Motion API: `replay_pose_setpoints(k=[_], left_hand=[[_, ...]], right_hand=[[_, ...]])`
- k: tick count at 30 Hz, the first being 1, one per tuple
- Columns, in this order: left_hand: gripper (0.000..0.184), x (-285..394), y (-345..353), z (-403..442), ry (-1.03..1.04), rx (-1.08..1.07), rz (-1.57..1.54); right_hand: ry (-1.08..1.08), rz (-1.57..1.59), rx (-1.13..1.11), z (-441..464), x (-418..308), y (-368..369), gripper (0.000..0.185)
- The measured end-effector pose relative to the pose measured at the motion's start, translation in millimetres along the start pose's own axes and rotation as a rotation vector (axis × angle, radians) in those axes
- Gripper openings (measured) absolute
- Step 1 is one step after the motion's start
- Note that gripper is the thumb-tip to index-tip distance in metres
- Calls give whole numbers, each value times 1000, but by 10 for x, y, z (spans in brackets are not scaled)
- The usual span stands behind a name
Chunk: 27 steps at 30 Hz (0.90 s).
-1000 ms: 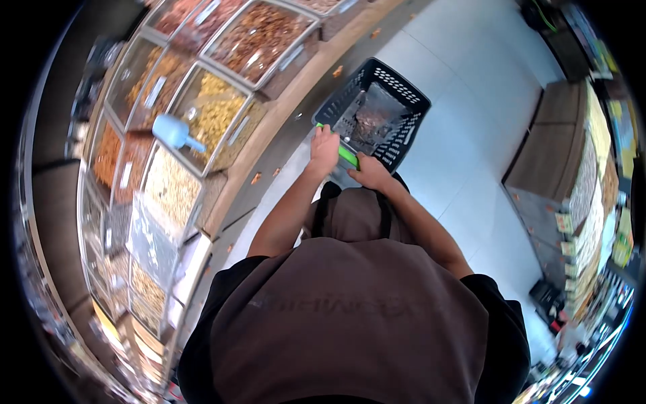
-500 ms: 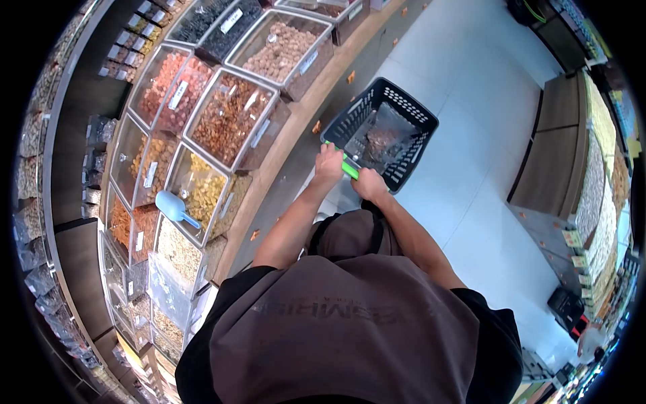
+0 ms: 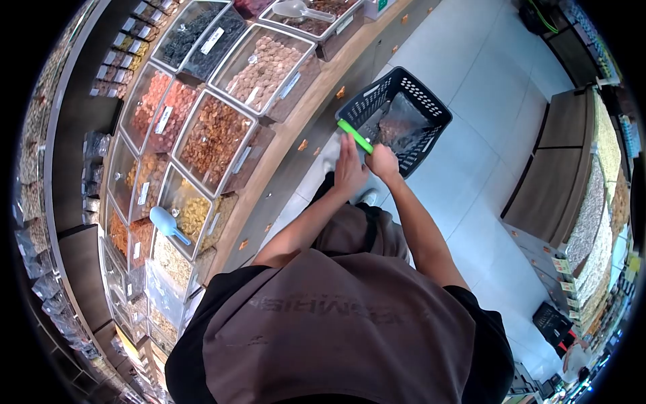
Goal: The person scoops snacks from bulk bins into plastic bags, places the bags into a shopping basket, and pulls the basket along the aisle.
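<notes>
My right hand [image 3: 383, 161] is wrapped round the lower end of the green handle [image 3: 355, 136] of a black shopping basket [image 3: 422, 165]. In the basket lies a clear plastic bag [image 3: 406, 121] with brownish contents. My left hand [image 3: 350, 167] is off the handle, just below its upper end, with its fingers stretched out and nothing in it.
On the left runs a wooden counter of clear lidded bins, among them dark brown dried fruit [image 3: 214, 145] and yellow dried fruit [image 3: 188, 207]. A blue scoop [image 3: 166, 223] and a clear scoop [image 3: 301, 10] lie on bins. A grain stand [image 3: 556, 168] is on the right.
My left hand has let go of the green handle and straightened its fingers. My right hand keeps its grip, and the basket sits slightly further right and up in view.
</notes>
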<state>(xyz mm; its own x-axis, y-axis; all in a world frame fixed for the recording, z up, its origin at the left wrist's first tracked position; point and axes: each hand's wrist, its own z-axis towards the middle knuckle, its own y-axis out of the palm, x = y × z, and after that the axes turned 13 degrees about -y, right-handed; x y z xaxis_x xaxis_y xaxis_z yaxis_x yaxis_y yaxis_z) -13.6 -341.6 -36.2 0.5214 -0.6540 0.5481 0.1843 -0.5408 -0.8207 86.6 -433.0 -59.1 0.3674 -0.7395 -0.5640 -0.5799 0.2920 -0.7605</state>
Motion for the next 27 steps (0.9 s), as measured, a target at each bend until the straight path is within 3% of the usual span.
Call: replay_pose_setpoints(k=[2, 4, 6, 7, 10, 12, 13, 14, 15, 18, 20, 22, 27], left_hand=[[102, 105, 82, 6, -297, -238, -203], [100, 140, 194, 140, -216, -253, -228], [95, 195, 250, 409, -265, -583, -547], [89, 231, 222, 601, -268, -628, -573], [86, 149, 525, 1236, -118, -451, -501], [83, 125, 455, 1754, -160, -541, -509], [83, 180, 251, 1958, -228, -727, -680], [83, 251, 7, 2103, -297, -911, -848], [77, 315, -176, 2263, -425, -984, -867], [72, 303, -161, 2792, -549, -960, -915], [66, 211, -182, 3048, -447, -1027, -844], [73, 207, -189, 3184, -449, -1037, -826], [71, 229, -229, 3411, -474, -975, -830]], right_hand=[[40, -1, 37, 222, 24, -69, 30], [68, -11, 71, 460, 33, -222, 31], [159, 79, 18, 741, 3, -391, 36], [189, 79, 51, 891, -10, -410, 37], [221, 107, 116, 1295, -78, -587, 39], [233, 165, 127, 1635, -132, -715, 42], [247, 235, 139, 1766, -162, -766, 45], [217, 372, 227, 2123, 274, -395, 46], [265, 537, 274, 2233, 242, -447, 42], [329, 778, 350, 2814, 83, -686, 32], [401, 893, 354, 2987, 11, -789, 22], [391, 939, 437, 3240, 8, -839, 20], [381, 975, 518, 3786, 103, -1014, 17]])
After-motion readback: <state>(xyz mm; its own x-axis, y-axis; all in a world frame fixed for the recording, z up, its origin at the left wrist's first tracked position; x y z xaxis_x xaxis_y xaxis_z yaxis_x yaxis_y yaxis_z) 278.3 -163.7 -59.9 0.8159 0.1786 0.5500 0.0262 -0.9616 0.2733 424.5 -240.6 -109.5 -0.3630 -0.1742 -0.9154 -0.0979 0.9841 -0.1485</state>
